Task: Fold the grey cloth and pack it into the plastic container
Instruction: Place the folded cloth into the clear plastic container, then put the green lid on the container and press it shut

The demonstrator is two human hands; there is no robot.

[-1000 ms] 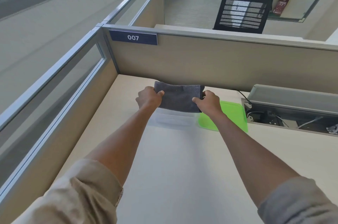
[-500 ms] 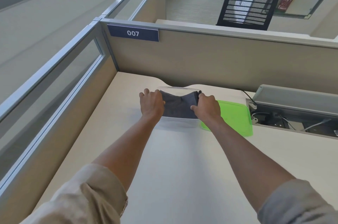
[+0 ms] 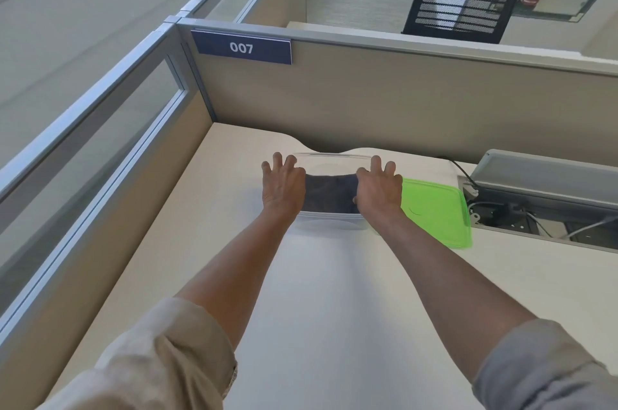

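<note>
The folded grey cloth (image 3: 330, 193) lies inside the clear plastic container (image 3: 329, 219), which stands on the desk near the back partition. My left hand (image 3: 283, 187) rests flat on the cloth's left end and my right hand (image 3: 379, 189) on its right end. Both hands have their fingers stretched out and spread over the container's far rim. Only the middle strip of the cloth shows between them; its ends are hidden under my palms.
A green lid (image 3: 436, 213) lies flat on the desk, touching the container's right side. Further right is an open cable tray (image 3: 541, 222) with wires and a raised grey flap. Partition walls (image 3: 368, 102) close the desk at the back and left.
The cloth went from being held up above the container down into it. My fingers have since opened and spread flat over it.
</note>
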